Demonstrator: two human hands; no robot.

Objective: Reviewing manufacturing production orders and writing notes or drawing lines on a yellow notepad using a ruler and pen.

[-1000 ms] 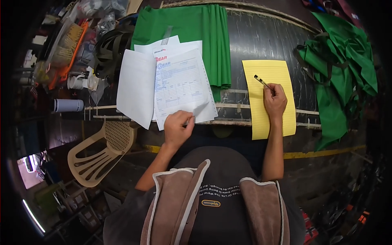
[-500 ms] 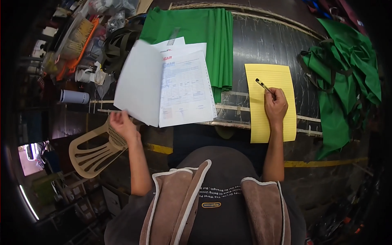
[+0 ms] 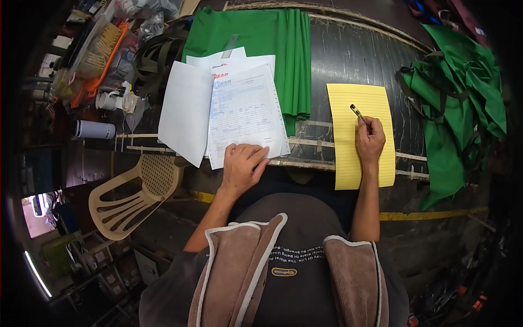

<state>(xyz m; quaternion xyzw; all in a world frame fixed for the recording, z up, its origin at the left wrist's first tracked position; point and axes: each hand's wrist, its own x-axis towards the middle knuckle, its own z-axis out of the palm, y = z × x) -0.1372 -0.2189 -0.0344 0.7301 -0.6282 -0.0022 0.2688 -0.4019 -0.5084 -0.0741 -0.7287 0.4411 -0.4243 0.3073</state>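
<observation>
My left hand (image 3: 243,164) lies on the lower edge of a printed form (image 3: 248,111), palm down with its fingers stretched over the paper. A blank white sheet (image 3: 186,106), folded back from the stack, spreads to the form's left. More printed sheets stick out behind the form's top edge. In my right hand (image 3: 371,139) is a pen (image 3: 357,111), tilted up to the left. That hand rests on a yellow lined sheet (image 3: 343,158), which overhangs the table's near edge; the pen's lower end is hidden by my fingers.
Folded green fabric (image 3: 245,30) lies beneath and behind the papers on the dark table (image 3: 359,54). Green bags with dark straps (image 3: 463,103) hang over the right side. A white tumbler (image 3: 95,129), dark strap coils (image 3: 155,65) and a beige plastic chair (image 3: 136,196) are at left.
My left hand has moved right, from the turned-back sheet's lower corner onto the form's lower edge. That sheet now lies flatter at the left. The right hand with the pen has barely shifted.
</observation>
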